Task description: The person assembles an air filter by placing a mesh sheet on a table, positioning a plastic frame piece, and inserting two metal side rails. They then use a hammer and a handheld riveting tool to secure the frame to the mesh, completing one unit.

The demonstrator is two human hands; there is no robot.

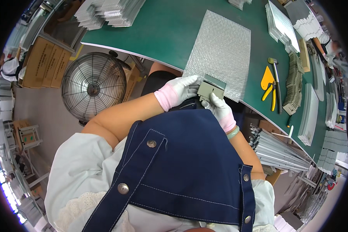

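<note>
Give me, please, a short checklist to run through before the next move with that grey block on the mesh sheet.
1. Both hands on the block: ok. The left hand and the right hand both grip the grey block.
2. Gloves on: ok, white on both hands.
3. Block on the sheet: ok. It sits at the near edge of the mesh sheet.
4. Sheet flat on the green table: ok, though its near edge overhangs the rim.
5. Tools apart from the sheet: ok. The yellow scraper, pliers and mallet lie to its right.
6. Block's underside clean: cannot tell, hidden.
</note>
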